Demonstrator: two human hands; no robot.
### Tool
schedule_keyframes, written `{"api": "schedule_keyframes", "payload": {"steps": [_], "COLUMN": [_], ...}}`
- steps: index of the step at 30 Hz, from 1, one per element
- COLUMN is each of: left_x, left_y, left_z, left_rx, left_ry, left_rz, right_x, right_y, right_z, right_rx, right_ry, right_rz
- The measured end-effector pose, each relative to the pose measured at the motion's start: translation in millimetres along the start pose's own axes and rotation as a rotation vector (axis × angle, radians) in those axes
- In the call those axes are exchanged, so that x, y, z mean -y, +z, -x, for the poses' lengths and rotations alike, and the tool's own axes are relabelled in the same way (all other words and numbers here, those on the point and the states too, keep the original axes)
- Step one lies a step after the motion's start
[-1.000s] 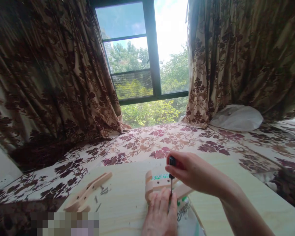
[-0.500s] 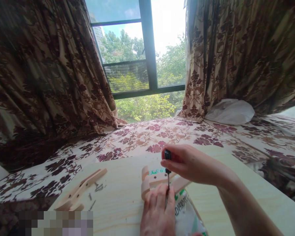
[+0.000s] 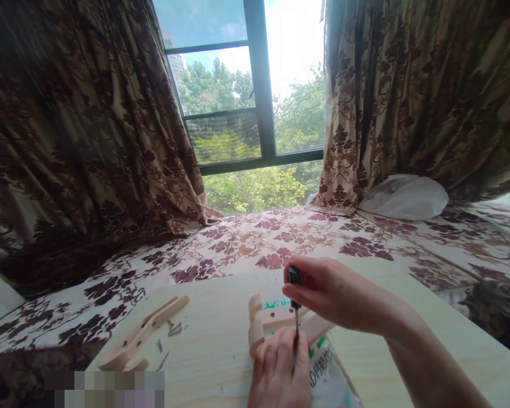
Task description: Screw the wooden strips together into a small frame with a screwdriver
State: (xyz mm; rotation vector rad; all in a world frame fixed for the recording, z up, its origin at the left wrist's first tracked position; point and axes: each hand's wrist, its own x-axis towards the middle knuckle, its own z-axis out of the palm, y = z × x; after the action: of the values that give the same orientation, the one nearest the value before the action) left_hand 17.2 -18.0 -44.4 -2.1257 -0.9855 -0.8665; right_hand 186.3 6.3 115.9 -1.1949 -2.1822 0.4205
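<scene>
My right hand [image 3: 323, 292] is closed round the black handle of a screwdriver [image 3: 294, 276]. The screwdriver stands nearly upright, its thin shaft running down between the fingers of my left hand [image 3: 280, 368]. That hand presses down, fingers bent, on a pale wooden assembly [image 3: 276, 318] with rounded ends and dark holes in its bar. The screwdriver's tip and whatever it meets are hidden behind my left fingers. Under and beside the wood lies a white plastic package [image 3: 327, 377] with green and black print.
Another pair of wooden pieces [image 3: 147, 334] lies on the left of the pale wooden board [image 3: 204, 340], with several loose screws [image 3: 175, 328] beside it. A patterned cloth [image 3: 246, 241] covers the surface beyond. A white plastic bag [image 3: 406, 197] lies by the right curtain.
The whole view has shifted a little, so everything appears slightly lower and further right. My hands keep nearly the same hold on the screwdriver and the wood.
</scene>
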Motion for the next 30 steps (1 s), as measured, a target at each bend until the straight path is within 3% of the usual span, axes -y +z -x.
{"api": "schedule_keyframes", "payload": {"steps": [4, 10, 19, 30], "left_x": [2.9, 9.1, 3.0, -4.4], "left_y": [1.5, -1.8, -2.8, 1.8], "left_z": [-0.6, -2.4, -1.8, -2.9], "left_rx": [-0.011, 0.074, 0.15, 0.006], "left_ry": [-0.009, -0.008, 0.0, -0.053], "left_rz": [-0.001, 0.118, 0.068, 0.001], "right_x": [0.2, 0.2, -0.7, -4.8], "right_y": [0.9, 0.8, -2.3, -2.7], "right_z": [-0.9, -0.2, 3.0, 3.1], "right_rx": [0.003, 0.001, 0.015, 0.0], "right_ry": [0.006, 0.02, 0.014, 0.008], "right_rz": [0.004, 0.011, -0.001, -0.035]}}
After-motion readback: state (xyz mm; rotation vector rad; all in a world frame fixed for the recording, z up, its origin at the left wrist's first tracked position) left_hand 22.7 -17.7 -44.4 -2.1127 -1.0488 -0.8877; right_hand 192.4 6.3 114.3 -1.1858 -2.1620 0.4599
